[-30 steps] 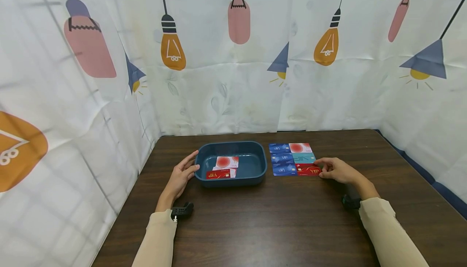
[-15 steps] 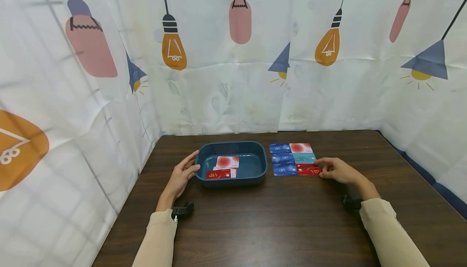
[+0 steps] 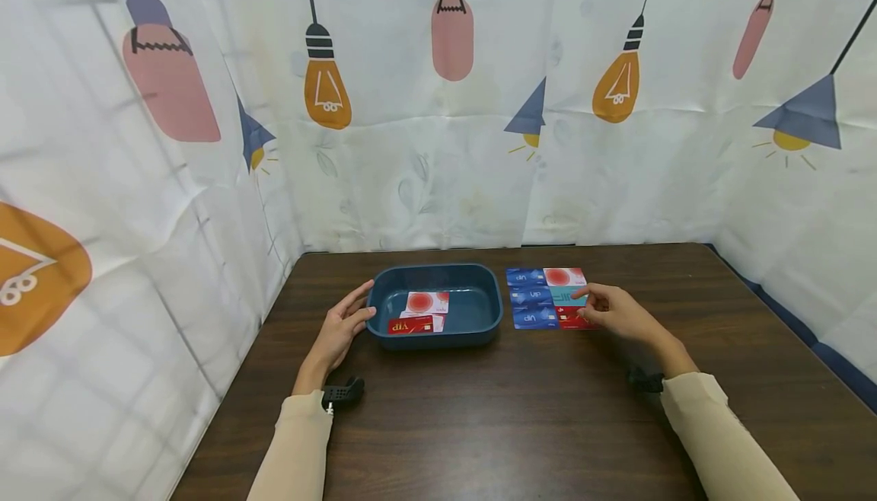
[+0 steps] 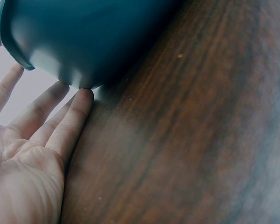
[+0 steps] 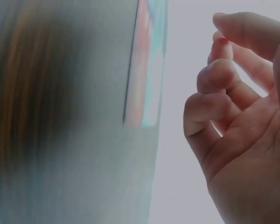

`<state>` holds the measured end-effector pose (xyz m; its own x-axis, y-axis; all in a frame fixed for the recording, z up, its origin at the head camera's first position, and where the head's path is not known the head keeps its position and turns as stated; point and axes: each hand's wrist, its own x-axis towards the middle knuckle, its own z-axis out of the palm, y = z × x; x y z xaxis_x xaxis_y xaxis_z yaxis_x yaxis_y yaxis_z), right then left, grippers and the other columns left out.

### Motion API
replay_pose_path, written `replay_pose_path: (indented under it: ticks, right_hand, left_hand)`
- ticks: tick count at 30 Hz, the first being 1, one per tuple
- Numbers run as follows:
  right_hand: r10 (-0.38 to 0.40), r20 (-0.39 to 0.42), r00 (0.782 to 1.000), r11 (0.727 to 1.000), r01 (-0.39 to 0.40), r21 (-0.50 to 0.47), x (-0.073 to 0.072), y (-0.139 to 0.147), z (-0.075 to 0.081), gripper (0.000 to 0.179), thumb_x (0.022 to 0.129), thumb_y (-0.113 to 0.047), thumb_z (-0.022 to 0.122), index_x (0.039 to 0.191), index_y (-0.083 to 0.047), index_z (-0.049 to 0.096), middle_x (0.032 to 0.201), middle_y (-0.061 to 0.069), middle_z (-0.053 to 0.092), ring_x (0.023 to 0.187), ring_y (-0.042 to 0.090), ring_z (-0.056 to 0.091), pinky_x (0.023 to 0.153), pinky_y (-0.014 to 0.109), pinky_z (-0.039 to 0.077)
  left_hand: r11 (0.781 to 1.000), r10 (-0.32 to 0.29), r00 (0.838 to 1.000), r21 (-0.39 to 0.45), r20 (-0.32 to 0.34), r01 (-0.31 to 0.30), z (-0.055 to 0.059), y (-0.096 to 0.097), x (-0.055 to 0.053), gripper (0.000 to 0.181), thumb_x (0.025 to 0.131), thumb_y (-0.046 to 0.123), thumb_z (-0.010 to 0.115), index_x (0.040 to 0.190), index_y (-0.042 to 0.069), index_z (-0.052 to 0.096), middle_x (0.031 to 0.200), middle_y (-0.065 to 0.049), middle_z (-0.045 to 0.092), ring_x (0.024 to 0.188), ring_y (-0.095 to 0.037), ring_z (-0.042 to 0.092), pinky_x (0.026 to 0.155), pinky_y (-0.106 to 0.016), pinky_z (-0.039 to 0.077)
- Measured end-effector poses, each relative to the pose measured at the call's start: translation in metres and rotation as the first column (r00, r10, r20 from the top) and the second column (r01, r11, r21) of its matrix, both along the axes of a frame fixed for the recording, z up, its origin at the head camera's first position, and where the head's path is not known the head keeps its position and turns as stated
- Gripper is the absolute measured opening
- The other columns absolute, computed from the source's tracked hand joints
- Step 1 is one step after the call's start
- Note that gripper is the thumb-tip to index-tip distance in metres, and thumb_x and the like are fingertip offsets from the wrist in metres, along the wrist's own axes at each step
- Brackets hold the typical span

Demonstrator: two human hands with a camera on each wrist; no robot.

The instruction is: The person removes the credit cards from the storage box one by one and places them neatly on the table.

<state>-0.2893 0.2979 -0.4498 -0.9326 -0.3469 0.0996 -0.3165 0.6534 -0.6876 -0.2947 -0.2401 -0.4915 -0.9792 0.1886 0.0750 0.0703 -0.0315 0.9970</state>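
My left hand point(image 3: 338, 337) is at the left end of a dark blue tray point(image 3: 438, 343), its straight fingers touching the outer wall. In the left wrist view, fingertips point(image 4: 86, 93) meet the tray's wall low down. Inside the tray lie a white card with a red circle point(image 3: 426, 303), a red VIP card point(image 3: 409, 326) and a pale card partly covered. Right of the tray, blue cards point(image 3: 534, 298) form one column beside a red-circle card point(image 3: 565, 277), a teal card point(image 3: 562, 295) and a red card point(image 3: 570, 318). My right hand point(image 3: 623, 314) hovers over the teal and red cards, holding nothing, fingers loosely bent.
The dark wooden table point(image 3: 479, 417) carries the tray and the cards near its far edge. A white curtain point(image 3: 438, 166) printed with lamps hangs behind and at both sides. Dark wrist cameras point(image 3: 342, 393) sit on both wrists.
My right hand has left the red card's right edge, rising and shifting left over the teal and red cards. The left hand and the tray stay as they were.
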Motion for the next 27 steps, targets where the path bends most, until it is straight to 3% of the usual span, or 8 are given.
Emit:
replay_pose_path:
  ticks: [9,17,22,27]
  right_hand:
    - [0.084,-0.088,0.993,0.993,-0.090,-0.072,0.013,-0.052,0.012,0.024,0.096,-0.011,0.071,0.117,-0.002,0.068,0.081,0.000,0.056,0.067,0.009,0.050,0.058,0.023,0.043]
    - [0.181,-0.195,0.964,0.974,-0.203,-0.099,0.019,-0.106,0.028,0.024,0.093,-0.013,0.075,0.116,-0.009,0.068,0.089,0.000,0.060,0.073,0.013,0.054,0.063,0.025,0.048]
    - [0.229,-0.180,0.957,0.965,-0.247,-0.084,0.013,-0.142,0.040,0.025,0.094,-0.018,0.076,0.118,-0.015,0.067,0.093,-0.002,0.060,0.077,0.015,0.056,0.064,0.026,0.051]
    - [0.284,-0.163,0.945,0.955,-0.294,-0.038,-0.003,-0.175,0.047,0.025,0.096,-0.019,0.073,0.120,-0.015,0.066,0.098,-0.002,0.062,0.081,0.015,0.057,0.071,0.027,0.052]
  left_hand:
    - [1.000,0.000,1.000,-0.017,0.005,0.000,0.002,-0.001,0.001,0.060,0.103,0.017,0.062,0.159,0.018,0.040,0.162,-0.014,0.040,0.135,-0.020,0.052,0.097,-0.019,0.052]
    - [1.000,0.010,1.000,-0.007,0.004,-0.010,0.002,0.000,0.001,0.059,0.103,0.017,0.062,0.158,0.017,0.041,0.161,-0.016,0.041,0.139,-0.027,0.049,0.097,-0.019,0.052]
    - [1.000,0.004,1.000,-0.016,0.010,-0.004,0.002,0.000,0.001,0.060,0.103,0.018,0.062,0.159,0.017,0.040,0.161,-0.015,0.042,0.139,-0.028,0.049,0.097,-0.019,0.051]
    - [1.000,0.004,1.000,-0.017,0.014,-0.003,0.002,0.000,0.001,0.060,0.103,0.018,0.062,0.159,0.018,0.039,0.161,-0.015,0.042,0.140,-0.028,0.049,0.097,-0.019,0.051]
